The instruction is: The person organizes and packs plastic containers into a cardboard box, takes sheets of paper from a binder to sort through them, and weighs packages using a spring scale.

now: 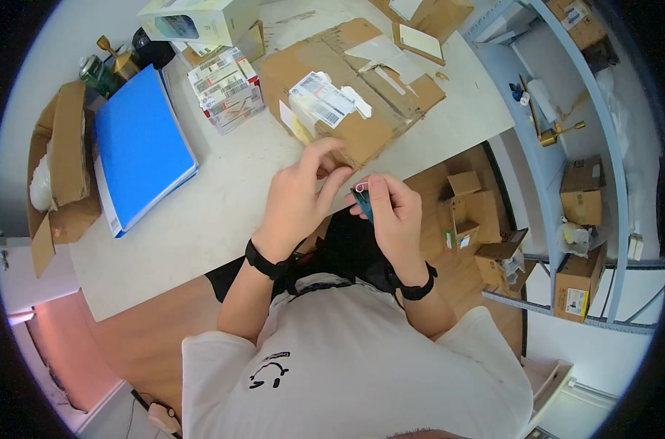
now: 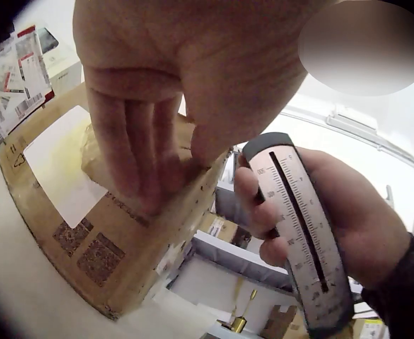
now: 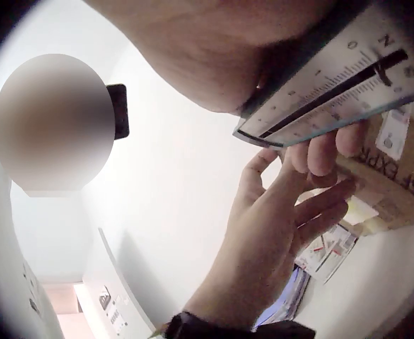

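My right hand (image 1: 397, 219) holds a flat spring scale (image 2: 300, 229) with a white graduated face, a dark slot and a blue-green rim. A small metal ring (image 1: 360, 188) shows at the scale's upper end in the head view. Just left of it, my left hand (image 1: 294, 196) is at the near corner of a large taped cardboard box (image 1: 292, 67), its fingers (image 2: 140, 145) loosely bent and lying over the box's edge. A white paper slip (image 2: 64, 169) with a yellow stain sits on the box side beside those fingers.
On the white table (image 1: 157, 249) lie a blue folder (image 1: 138, 146), a stack of labelled small boxes (image 1: 228, 91) and an open carton (image 1: 65, 139). A blue-grey shelf unit (image 1: 603, 95) stands to the right, with cartons (image 1: 473, 216) on the floor before it.
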The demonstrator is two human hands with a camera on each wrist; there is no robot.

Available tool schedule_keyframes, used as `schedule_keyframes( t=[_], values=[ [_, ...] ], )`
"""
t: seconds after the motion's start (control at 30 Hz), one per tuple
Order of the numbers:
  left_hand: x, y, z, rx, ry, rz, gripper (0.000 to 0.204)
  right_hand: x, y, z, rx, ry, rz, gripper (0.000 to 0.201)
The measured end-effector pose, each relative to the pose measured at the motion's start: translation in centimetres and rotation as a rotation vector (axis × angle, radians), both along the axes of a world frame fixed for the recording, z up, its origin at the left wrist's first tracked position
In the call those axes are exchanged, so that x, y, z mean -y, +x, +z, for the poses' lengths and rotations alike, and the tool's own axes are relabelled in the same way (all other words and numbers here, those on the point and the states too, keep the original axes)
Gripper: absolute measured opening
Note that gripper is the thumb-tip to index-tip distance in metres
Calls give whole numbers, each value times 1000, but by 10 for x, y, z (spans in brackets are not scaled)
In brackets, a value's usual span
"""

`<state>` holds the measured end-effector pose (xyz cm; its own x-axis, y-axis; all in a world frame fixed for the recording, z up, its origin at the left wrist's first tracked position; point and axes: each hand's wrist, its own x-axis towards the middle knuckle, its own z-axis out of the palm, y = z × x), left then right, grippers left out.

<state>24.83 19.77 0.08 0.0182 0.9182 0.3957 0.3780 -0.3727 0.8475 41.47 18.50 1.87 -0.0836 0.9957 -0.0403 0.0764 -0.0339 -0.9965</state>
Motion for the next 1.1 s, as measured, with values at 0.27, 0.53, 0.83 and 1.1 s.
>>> schedule_keyframes(
  t=[0.27,0.53,0.83,1.1],
  values=[
    [5,4,1,-108,44,62,51,-16,2,8,371,434,-72,23],
    [4,3,2,-193,113,136,57,-23,8,11,401,387,-14,20],
    [2,7,3,-202,233,265,68,-19,16,10,361,349,21,20],
    [-3,9,12,-441,306,115,68,-20,31,-7,304,281,45,19]
  ],
)
